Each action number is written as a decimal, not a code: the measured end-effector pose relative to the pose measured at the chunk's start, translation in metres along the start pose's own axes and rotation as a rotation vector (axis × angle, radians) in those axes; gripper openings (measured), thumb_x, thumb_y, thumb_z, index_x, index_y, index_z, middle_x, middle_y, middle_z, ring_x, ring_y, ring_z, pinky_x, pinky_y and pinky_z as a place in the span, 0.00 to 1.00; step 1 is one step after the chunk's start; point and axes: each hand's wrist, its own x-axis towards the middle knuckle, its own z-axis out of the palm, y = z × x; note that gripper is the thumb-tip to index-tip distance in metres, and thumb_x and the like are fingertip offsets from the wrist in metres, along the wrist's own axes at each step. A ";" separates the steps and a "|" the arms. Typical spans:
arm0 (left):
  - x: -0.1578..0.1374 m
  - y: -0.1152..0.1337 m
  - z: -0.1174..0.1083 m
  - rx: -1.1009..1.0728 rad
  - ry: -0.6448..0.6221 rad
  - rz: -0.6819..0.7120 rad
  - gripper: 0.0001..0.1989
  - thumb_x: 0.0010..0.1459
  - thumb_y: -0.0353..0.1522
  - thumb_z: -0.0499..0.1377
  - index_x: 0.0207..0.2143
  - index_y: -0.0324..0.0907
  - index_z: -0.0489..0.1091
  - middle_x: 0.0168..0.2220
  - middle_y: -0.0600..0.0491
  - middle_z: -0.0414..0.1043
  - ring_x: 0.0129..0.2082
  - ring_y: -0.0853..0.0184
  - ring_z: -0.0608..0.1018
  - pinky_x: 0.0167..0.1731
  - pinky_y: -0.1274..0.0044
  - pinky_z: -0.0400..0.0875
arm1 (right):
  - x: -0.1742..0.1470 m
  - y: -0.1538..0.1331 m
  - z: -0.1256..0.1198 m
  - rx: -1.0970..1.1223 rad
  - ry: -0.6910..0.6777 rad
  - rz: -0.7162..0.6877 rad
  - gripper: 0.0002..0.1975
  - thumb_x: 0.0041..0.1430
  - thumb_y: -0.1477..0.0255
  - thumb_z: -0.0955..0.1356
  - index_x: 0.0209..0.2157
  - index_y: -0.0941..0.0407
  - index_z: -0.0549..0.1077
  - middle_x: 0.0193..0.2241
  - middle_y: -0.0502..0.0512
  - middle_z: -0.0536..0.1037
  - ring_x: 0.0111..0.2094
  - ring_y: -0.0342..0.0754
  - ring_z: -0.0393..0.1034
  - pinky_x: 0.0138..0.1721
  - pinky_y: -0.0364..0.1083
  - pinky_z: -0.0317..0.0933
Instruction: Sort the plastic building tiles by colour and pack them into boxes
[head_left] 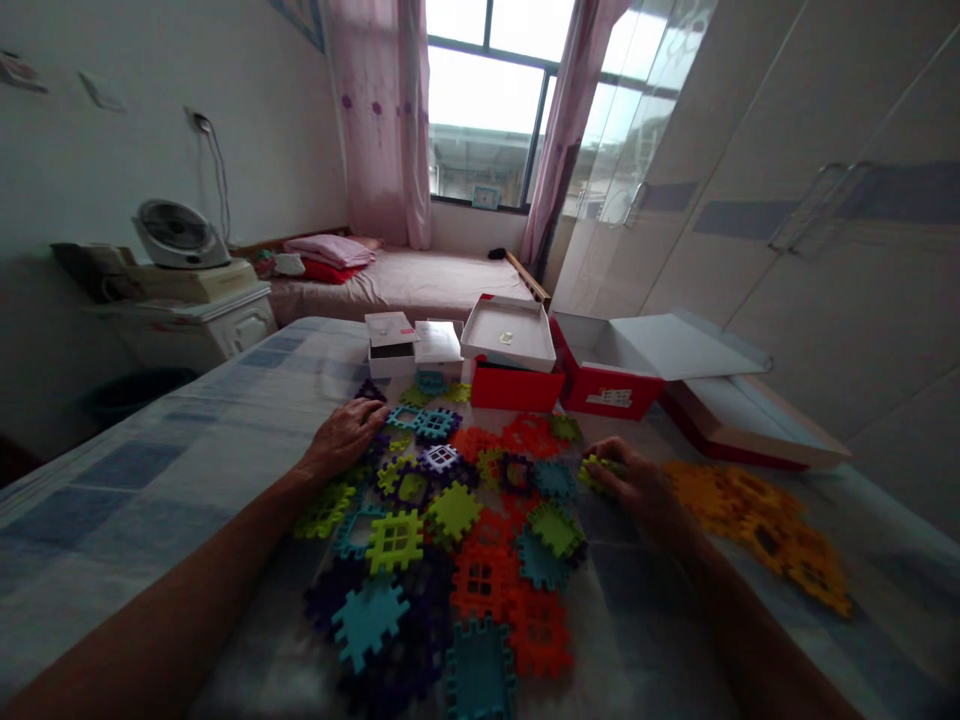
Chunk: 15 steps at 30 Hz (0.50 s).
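Observation:
A loose pile of square plastic interlocking tiles with notched edges lies between my hands. My left hand (350,432) rests at the pile's left edge, fingers stretched forward, beside a dark purple tile (369,391) and a light-blue frame tile (405,417). On the other side, my right hand (634,478) has its fingers closed on a yellow-green interlocking tile (594,472), partly covered by them. Orange-red tiles (480,580), a teal tile (369,618) and a lime window tile (395,540) lie closer to me. A white window tile (440,458) sits mid-pile.
Yellow-orange tiles (757,520) form a separate heap at the right. Behind the pile stand small white boxes (391,362), a red box (517,388) with a white lid, and an open red box (611,385). Another box or lid (757,425) leans at the right.

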 end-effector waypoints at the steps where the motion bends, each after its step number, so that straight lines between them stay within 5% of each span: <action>1: 0.000 -0.001 0.000 0.006 0.002 -0.002 0.31 0.57 0.48 0.40 0.48 0.37 0.69 0.51 0.45 0.69 0.51 0.60 0.69 0.54 0.72 0.60 | 0.000 0.000 0.001 0.011 0.008 0.001 0.12 0.54 0.60 0.63 0.32 0.55 0.66 0.29 0.53 0.75 0.31 0.48 0.69 0.32 0.45 0.60; 8: 0.002 -0.005 0.002 0.009 0.005 0.022 0.31 0.57 0.48 0.40 0.48 0.35 0.69 0.49 0.44 0.69 0.50 0.59 0.70 0.53 0.71 0.61 | -0.003 0.000 -0.004 0.159 0.028 0.065 0.17 0.58 0.56 0.61 0.34 0.56 0.68 0.26 0.52 0.74 0.29 0.47 0.69 0.30 0.43 0.59; 11: 0.003 -0.005 0.002 0.009 -0.004 0.035 0.32 0.57 0.48 0.39 0.47 0.34 0.69 0.49 0.43 0.70 0.50 0.58 0.70 0.53 0.70 0.61 | -0.011 -0.014 -0.009 0.269 -0.189 -0.039 0.15 0.59 0.59 0.62 0.34 0.56 0.70 0.33 0.53 0.76 0.33 0.47 0.69 0.34 0.43 0.61; 15: 0.003 -0.006 0.002 0.006 -0.007 0.026 0.32 0.58 0.47 0.40 0.48 0.34 0.68 0.49 0.43 0.69 0.50 0.58 0.70 0.53 0.70 0.61 | -0.023 -0.041 -0.009 0.284 -0.449 -0.209 0.06 0.57 0.67 0.65 0.32 0.54 0.70 0.49 0.54 0.72 0.54 0.52 0.61 0.52 0.51 0.56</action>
